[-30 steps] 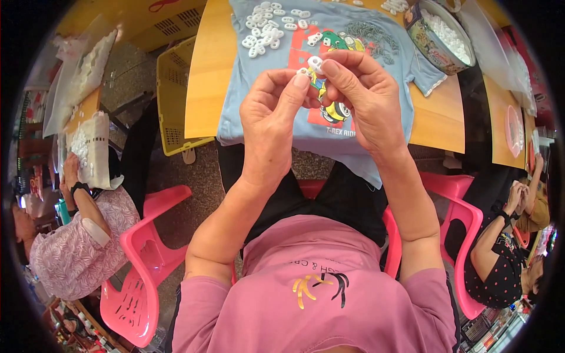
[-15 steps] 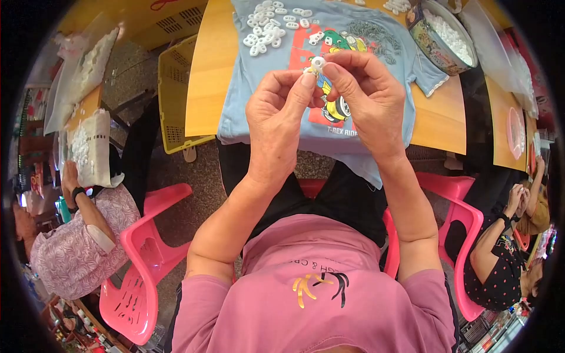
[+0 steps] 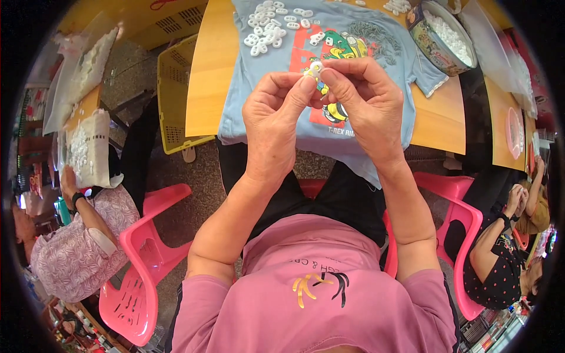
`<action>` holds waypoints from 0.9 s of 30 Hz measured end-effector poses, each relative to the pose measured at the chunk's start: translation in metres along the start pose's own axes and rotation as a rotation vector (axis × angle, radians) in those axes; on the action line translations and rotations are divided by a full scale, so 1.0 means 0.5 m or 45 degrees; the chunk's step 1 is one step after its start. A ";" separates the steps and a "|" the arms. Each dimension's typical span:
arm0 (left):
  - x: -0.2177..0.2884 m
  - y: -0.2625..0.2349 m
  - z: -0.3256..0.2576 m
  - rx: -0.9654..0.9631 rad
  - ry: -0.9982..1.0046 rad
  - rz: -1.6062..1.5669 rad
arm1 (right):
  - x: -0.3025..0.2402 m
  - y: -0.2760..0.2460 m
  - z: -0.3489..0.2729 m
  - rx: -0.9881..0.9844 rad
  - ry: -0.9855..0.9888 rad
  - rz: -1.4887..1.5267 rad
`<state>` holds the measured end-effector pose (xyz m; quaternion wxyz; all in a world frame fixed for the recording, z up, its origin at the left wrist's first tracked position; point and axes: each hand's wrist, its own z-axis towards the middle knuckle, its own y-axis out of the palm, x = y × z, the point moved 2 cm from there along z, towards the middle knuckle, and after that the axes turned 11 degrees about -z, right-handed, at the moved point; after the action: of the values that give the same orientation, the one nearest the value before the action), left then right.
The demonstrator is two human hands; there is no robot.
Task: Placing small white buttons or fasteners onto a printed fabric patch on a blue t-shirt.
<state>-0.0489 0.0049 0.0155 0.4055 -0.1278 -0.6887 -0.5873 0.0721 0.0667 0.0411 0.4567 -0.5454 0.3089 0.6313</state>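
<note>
Thumbs and fingers of left hand (image 3: 273,115) and right hand (image 3: 366,109) pinch small white piece (image 3: 314,69) between them, head view; fingertips partly cover it. Piece sits above blue shirt (image 3: 234,117), spread on table (image 3: 203,88). Loose pieces (image 3: 265,29) lie on shirt, far left; dark bits (image 3: 378,36) far right. Tin (image 3: 432,42), holding white bits (image 3: 448,35), farther right. Yellow basket (image 3: 172,120) left of table.
</note>
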 end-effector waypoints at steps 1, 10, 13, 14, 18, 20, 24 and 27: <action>0.001 0.001 -0.001 -0.009 -0.005 0.000 | 0.001 -0.002 -0.001 -0.003 0.011 -0.045; -0.013 -0.016 -0.004 -0.034 -0.087 0.026 | 0.018 0.002 -0.012 -0.061 0.072 0.034; -0.008 -0.018 -0.005 -0.080 -0.079 0.125 | 0.029 -0.002 -0.011 -0.063 0.195 0.217; -0.007 -0.016 -0.006 -0.101 -0.058 0.203 | 0.028 -0.003 -0.011 -0.059 0.192 0.218; 0.000 0.006 -0.019 -0.138 0.073 0.207 | 0.014 -0.004 -0.020 -0.124 0.399 0.490; -0.005 -0.004 -0.020 -0.228 0.108 0.246 | 0.009 0.003 -0.028 -0.166 0.442 0.569; -0.002 -0.015 -0.033 -0.336 0.094 0.209 | 0.007 0.022 -0.048 -0.334 0.422 0.856; -0.002 -0.016 -0.033 -0.430 0.111 -0.022 | 0.012 0.038 -0.058 -0.349 0.472 0.951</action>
<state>-0.0464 -0.0121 0.0087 0.4027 -0.1627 -0.5629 -0.7032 0.0666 0.0350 0.0270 0.0573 -0.5559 0.4752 0.6796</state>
